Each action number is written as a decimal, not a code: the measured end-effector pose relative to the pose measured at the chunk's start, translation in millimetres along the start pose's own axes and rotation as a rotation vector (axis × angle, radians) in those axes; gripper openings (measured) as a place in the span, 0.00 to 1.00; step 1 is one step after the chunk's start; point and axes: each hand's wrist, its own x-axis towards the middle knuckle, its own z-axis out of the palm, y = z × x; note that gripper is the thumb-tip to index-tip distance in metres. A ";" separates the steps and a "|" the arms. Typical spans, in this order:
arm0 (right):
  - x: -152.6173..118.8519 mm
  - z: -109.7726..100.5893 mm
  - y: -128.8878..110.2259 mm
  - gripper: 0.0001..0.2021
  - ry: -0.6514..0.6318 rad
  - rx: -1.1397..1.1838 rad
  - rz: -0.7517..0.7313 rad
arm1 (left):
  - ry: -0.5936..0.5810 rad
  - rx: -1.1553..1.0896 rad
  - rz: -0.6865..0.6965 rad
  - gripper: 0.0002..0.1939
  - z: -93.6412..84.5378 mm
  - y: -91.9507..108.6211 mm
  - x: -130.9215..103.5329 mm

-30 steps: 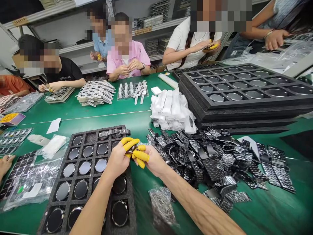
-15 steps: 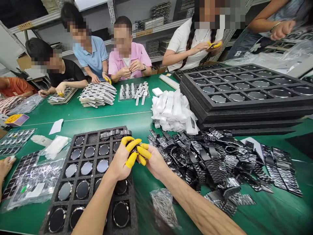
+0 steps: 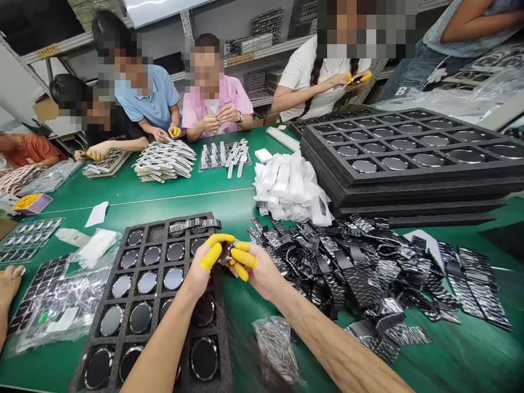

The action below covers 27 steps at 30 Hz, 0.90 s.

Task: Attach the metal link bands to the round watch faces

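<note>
Hands: left hand and right hand close together, yellow cots on the fingertips, both pinched on one dark part.
Dark part: up in the fingers, over the tray's right edge, near its far-right corner. Mostly covered; can't tell shape or which way it faces.
Tray: black foam, on the bench, discs seated in pockets. One strap lies along the far edge, toward the far-right corner.
Strap pile: black heap, right of the tray, beyond the right forearm.
Pin bag: clear bag, thin metal pieces inside, just beside the tray's right edge toward its near-right corner.
Grip advice: I'd brace with the left, do fine adjustments with the right, pinch light and square. Cots may slip on glossy metal.
Watch: a drop could scuff discs; left forearm crosses the tray, so lift it clear.
</note>
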 end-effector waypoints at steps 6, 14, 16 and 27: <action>8.0 -20.3 -14.2 0.25 -0.042 -0.379 -0.083 | 0.224 -0.154 0.047 0.27 -10.4 9.4 7.4; 0.6 -42.0 -26.3 0.21 0.081 -0.705 -0.077 | 0.095 0.271 -0.016 0.35 -10.6 -3.2 11.5; -6.1 -44.1 -35.5 0.18 0.091 -0.864 -0.150 | -0.062 0.378 -0.160 0.29 -0.6 5.4 9.4; -21.4 -37.4 -57.8 0.22 0.041 -0.953 -0.282 | 0.125 1.194 -0.050 0.17 -50.5 86.9 5.4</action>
